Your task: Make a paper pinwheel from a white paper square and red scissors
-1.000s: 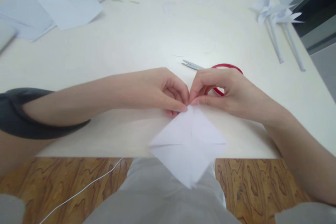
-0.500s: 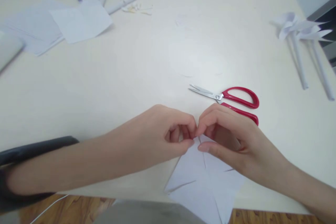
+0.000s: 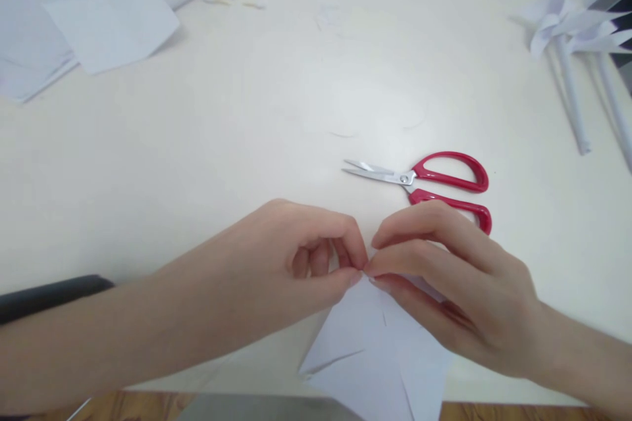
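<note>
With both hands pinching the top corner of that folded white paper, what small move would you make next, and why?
Probably press the corner flat. The left hand and right hand meet fingertip to fingertip at the top corner of the folded paper, which lies on the table with creases visible; the red scissors lie untouched beside them.

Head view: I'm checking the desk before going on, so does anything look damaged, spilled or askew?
Nothing stands out. Both hands, left hand and right hand, pinch the top corner of the creased paper square; the red scissors lie flat nearby.
</note>
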Demonstrator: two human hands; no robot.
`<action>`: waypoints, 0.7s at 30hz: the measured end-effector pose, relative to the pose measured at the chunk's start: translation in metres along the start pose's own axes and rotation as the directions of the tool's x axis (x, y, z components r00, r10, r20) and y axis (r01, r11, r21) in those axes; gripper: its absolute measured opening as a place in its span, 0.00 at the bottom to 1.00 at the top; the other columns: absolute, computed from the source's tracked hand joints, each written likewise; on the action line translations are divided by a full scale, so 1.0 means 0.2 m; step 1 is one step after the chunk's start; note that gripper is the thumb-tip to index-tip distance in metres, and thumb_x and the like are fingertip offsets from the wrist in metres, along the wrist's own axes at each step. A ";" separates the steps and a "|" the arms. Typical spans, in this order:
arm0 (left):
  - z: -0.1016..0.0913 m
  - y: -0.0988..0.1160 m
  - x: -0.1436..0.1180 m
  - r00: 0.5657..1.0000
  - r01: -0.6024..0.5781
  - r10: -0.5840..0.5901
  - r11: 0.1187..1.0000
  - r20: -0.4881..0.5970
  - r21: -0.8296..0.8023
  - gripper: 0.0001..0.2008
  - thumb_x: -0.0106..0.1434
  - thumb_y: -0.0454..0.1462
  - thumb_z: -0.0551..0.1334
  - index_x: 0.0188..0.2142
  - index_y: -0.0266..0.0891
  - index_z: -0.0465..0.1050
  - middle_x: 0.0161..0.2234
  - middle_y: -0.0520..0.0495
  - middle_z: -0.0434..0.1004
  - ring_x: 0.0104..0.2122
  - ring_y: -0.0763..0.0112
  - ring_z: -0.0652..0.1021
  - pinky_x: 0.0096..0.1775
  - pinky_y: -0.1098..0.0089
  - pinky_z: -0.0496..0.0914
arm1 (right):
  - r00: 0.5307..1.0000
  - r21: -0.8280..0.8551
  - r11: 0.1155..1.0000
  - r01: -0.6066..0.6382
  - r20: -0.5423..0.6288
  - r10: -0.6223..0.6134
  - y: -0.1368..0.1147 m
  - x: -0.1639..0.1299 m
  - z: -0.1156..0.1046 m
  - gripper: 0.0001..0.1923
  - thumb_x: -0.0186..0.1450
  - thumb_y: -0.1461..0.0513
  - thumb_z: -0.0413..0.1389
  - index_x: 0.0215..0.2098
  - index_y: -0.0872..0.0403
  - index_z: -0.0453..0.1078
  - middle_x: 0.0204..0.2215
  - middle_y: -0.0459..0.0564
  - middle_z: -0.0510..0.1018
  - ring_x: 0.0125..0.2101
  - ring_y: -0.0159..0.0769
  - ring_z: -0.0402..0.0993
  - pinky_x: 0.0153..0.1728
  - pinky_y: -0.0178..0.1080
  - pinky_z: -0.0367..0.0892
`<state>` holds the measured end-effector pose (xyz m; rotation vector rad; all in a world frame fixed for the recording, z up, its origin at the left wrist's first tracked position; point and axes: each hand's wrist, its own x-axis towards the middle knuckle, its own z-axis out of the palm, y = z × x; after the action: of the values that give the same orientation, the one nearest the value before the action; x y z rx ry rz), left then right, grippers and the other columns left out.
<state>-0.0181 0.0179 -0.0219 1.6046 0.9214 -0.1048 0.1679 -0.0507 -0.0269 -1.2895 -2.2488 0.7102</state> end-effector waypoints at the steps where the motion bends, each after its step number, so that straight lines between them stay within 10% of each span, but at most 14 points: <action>1: 0.00 0.00 0.00 1.000 0.004 -0.003 1.000 0.011 -0.018 0.05 0.55 0.37 0.57 0.26 0.43 0.71 0.18 0.56 0.64 0.20 0.75 0.64 0.21 0.74 0.59 | 0.999 -0.031 0.999 -0.014 -0.035 0.013 0.00 0.00 0.00 0.06 0.62 0.66 0.52 0.35 0.50 0.68 0.33 0.50 0.76 0.29 0.34 0.73 0.26 0.36 0.70; 12: -0.03 -0.04 -0.01 0.981 -0.082 0.113 0.978 0.158 -0.192 0.04 0.59 0.36 0.58 0.30 0.42 0.71 0.24 0.55 0.69 0.26 0.75 0.69 0.26 0.75 0.61 | 0.971 -0.263 0.947 0.185 -0.099 -0.217 -0.10 0.01 -0.05 0.21 0.61 0.74 0.47 0.15 0.54 0.69 0.17 0.45 0.76 0.19 0.29 0.71 0.21 0.34 0.67; 17: -0.02 -0.03 -0.01 0.980 -0.100 0.134 0.971 0.150 -0.218 0.05 0.60 0.36 0.58 0.29 0.41 0.70 0.24 0.55 0.69 0.26 0.76 0.68 0.26 0.76 0.61 | 0.895 -0.282 0.947 0.156 -0.365 -0.256 -0.09 -0.02 0.00 0.24 0.62 0.76 0.46 0.12 0.55 0.68 0.20 0.45 0.78 0.22 0.29 0.74 0.21 0.34 0.66; 21: -0.02 -0.01 -0.02 0.982 -0.085 0.124 0.963 0.140 -0.256 0.04 0.59 0.34 0.59 0.27 0.40 0.69 0.23 0.56 0.68 0.25 0.77 0.67 0.25 0.77 0.61 | 0.930 -0.352 0.902 0.251 -0.172 -0.326 -0.09 -0.01 -0.02 0.16 0.61 0.72 0.53 0.17 0.56 0.71 0.17 0.47 0.76 0.25 0.35 0.75 0.23 0.37 0.67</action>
<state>-0.0232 0.0200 -0.0205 1.3874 0.6984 -0.0368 0.1593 -0.0587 -0.0137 -1.0701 -2.3566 0.0773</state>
